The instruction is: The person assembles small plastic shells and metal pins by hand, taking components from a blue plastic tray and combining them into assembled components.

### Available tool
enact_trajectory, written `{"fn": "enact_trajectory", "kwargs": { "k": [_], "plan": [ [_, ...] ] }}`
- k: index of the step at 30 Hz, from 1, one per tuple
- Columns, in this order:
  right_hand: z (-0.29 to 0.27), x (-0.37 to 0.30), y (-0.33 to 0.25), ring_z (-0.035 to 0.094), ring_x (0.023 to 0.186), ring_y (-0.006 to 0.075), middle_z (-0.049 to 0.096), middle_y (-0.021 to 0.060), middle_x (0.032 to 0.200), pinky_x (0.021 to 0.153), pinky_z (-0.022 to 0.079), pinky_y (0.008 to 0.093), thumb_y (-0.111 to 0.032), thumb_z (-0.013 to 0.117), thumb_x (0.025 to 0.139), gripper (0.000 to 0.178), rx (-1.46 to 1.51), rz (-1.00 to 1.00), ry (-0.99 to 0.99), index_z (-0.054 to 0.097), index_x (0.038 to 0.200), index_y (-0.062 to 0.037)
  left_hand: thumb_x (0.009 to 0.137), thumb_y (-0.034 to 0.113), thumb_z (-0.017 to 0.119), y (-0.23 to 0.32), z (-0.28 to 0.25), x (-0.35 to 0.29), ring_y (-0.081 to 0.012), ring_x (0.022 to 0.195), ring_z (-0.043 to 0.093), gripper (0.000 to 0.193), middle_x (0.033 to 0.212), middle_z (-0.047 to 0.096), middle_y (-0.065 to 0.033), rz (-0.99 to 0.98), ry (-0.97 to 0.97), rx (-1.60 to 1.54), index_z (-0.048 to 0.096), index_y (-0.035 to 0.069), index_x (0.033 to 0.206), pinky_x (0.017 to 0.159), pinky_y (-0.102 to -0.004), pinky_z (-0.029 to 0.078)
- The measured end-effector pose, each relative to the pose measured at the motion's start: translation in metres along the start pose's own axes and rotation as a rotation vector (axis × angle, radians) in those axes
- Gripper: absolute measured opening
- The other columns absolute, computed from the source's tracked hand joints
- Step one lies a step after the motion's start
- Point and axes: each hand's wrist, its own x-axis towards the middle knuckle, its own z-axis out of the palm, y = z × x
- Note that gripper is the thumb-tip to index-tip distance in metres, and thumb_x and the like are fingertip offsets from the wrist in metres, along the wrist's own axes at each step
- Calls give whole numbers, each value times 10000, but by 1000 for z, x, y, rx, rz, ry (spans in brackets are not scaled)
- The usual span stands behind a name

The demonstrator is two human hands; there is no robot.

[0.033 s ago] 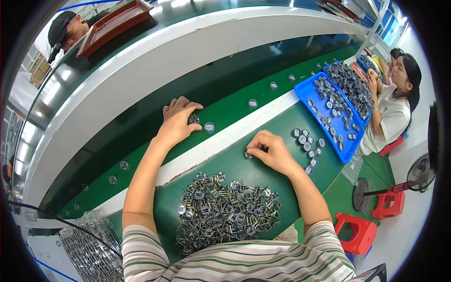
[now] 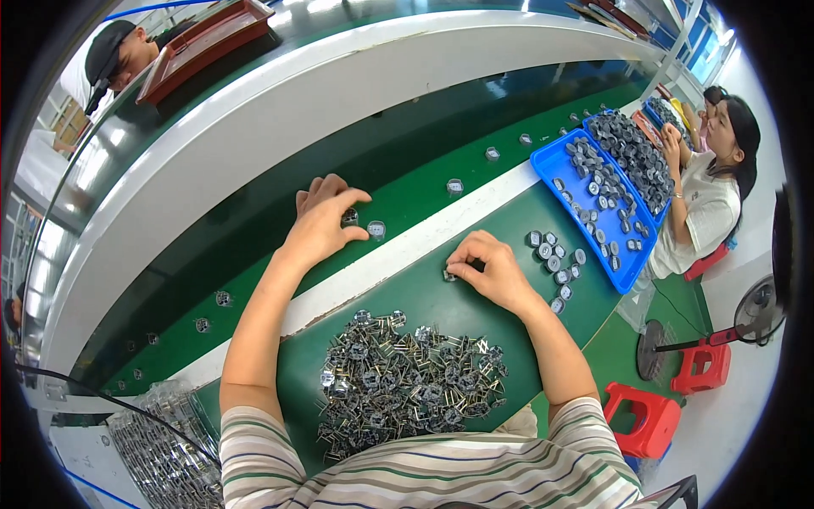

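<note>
My left hand (image 2: 322, 219) reaches over the green belt, thumb and fingers spread. A small round metal part with pins (image 2: 349, 217) sits in the gap between thumb and fingers, partly hidden by them. Just right of the thumb, a clear-rimmed round part (image 2: 376, 230) rests on the belt. Over the green worktable, my right hand (image 2: 487, 267) is closed in a pinch on a small round part (image 2: 449, 276), mostly covered by the fingertips. Between my forearms lies a big heap of pinned metal parts (image 2: 407, 382). A group of grey round caps (image 2: 553, 264) lies right of my right hand.
A white rail (image 2: 381, 263) divides belt and worktable. More small parts (image 2: 455, 187) are spaced along the belt. At the right stands a blue tray (image 2: 623, 280) of grey caps, beside a seated co-worker (image 2: 708, 195). Stacked clear trays (image 2: 161, 441) stand at lower left.
My left thumb and fingers have spread slightly wider. My right hand has shifted up a little with its pinched part. The parts on the belt have slid very slightly left.
</note>
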Motion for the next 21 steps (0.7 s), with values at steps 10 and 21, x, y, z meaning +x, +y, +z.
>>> {"fn": "enact_trajectory", "kwargs": {
  "k": [10,21],
  "plan": [
    [9,2,4,637,926,225,709,23,911,857,475,377,-136,828,856,99,-2,-38,88,746,877,-84,749,260,877,45,29,-11,-240,1070,555,263,1025,600,-38,222,-28,-180,772,142,959,920,-414,352],
    [29,3,8,628,940,205,696,-1,931,901,410,376,-107,839,852,124,-125,-157,71,718,880,-95,743,259,916,60,70,-29,-218,1034,594,342,1007,602,-26,180,-169,-379,727,102,982,899,-398,364]
  ]
}}
